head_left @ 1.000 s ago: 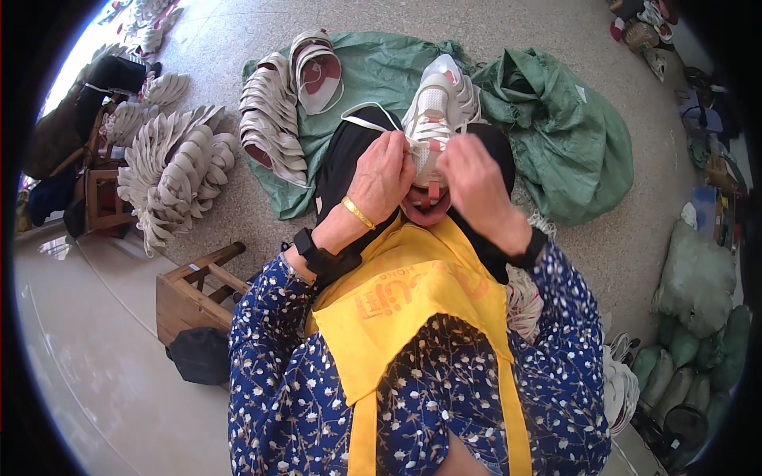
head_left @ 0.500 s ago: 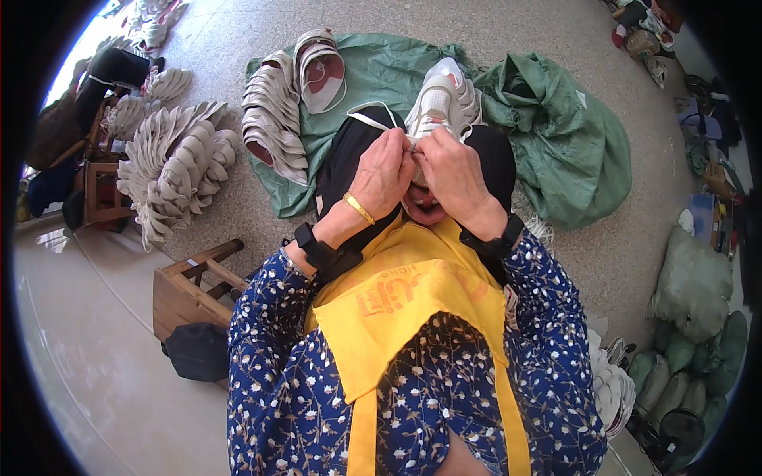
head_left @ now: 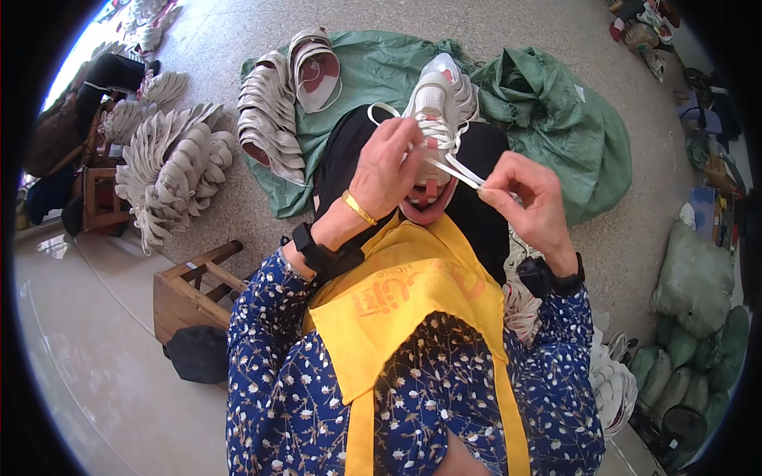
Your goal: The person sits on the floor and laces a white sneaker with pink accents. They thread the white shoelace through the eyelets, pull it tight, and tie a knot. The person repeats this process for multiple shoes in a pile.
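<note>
A white and pink shoe upper (head_left: 431, 99) lies between my knees, toe pointing away from me, with white lace threaded across its front. My right hand (head_left: 530, 198) is to the right of it, pinching a doubled white shoelace (head_left: 463, 171) drawn out from the eyelets. At the upper's left edge is my left hand (head_left: 386, 170), fingers curled together; the fingertips are smeared and what they grip is hidden. A loose loop of lace sticks out just beyond that hand. The pink lining shows at the collar, close to my yellow apron (head_left: 405, 289).
Nested shoe uppers (head_left: 270, 119) rest on a green sack (head_left: 349, 59) ahead. Another bunched green sack (head_left: 556, 135) lies to the right. More uppers (head_left: 178, 166) are heaped at left, near a wooden stool (head_left: 190, 293). Filled sacks (head_left: 694, 278) stand at far right.
My right hand has moved away from the upper to the right, pulling lace out with it. My left hand stays beside the upper. The lacing and tongue area are now uncovered.
</note>
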The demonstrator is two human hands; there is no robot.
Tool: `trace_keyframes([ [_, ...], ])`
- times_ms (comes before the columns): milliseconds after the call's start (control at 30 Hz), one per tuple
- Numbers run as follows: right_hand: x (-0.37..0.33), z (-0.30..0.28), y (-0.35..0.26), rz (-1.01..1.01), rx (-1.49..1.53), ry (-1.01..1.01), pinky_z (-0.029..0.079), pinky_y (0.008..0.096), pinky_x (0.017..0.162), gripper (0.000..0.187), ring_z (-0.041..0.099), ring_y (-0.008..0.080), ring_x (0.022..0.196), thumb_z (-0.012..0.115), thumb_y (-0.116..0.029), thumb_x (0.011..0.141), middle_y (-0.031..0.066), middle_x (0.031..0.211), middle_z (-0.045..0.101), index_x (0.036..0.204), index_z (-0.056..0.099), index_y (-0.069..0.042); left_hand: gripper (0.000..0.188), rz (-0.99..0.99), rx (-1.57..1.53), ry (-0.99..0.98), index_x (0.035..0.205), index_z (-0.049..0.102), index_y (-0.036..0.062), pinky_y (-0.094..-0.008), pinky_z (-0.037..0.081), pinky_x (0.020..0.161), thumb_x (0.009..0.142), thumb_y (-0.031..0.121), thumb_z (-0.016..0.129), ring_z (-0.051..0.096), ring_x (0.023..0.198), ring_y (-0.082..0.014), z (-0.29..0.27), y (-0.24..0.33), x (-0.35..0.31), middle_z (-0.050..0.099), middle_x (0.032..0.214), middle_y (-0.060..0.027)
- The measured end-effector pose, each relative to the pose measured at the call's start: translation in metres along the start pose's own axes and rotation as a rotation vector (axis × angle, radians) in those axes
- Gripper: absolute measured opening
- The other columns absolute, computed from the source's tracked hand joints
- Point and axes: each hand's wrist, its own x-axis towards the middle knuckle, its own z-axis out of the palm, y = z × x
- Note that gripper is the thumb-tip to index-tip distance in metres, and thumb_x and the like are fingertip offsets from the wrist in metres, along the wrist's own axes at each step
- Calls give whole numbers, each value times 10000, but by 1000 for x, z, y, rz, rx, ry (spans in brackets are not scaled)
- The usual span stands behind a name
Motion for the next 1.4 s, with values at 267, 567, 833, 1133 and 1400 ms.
trace_keyframes([
  [267, 24, 13, -4, -21, 159, -31, 451, 202, 594, 73, 552, 36, 678, 692, -30, 925, -31, 784, 593, 877, 637, -24, 98, -52, -304, -465, 1010, 602, 24, -299, 502, 632, 932, 58, 652, 607, 692, -114, -10, 10, 25, 609, 746, -46],
  [567, -22, 0, 47, 407, 268, -1, 445, 204, 520, 198, 541, 51, 585, 500, -140, 1064, 0, 731, 595, 886, 527, -59, 184, -393, -589, -244, 913, 593, 35, -227, 445, 613, 1046, 160, 584, 525, 673, -52, -20, -10, 3, 602, 753, 7],
  [833, -109, -93, 85, 585, 463, 161, 373, 195, 443, 235, 460, 44, 516, 494, -155, 1057, -21, 684, 514, 834, 489, -81, 279, -588, -494, -300, 901, 588, 50, -212, 379, 587, 1082, 249, 515, 493, 628, -45, -119, -30, -38, 570, 729, 22],
  [1133, -32, -15, 65, 440, 57, 132, 439, 202, 450, 101, 561, 28, 532, 681, -71, 953, 0, 841, 700, 1034, 690, -12, 282, -2, 279, -191, 969, 567, 18, -403, 460, 837, 760, 62, 752, 533, 961, -358, -53, 2, -1, 555, 961, -135],
  [1400, -11, 21, 60, 467, 103, 64, 473, 222, 445, 131, 590, 46, 524, 688, -102, 955, 18, 760, 683, 1018, 684, 14, 144, -296, -145, -393, 936, 544, 12, -310, 451, 784, 869, 23, 671, 517, 854, -165, -41, -23, 6, 475, 917, -48],
])
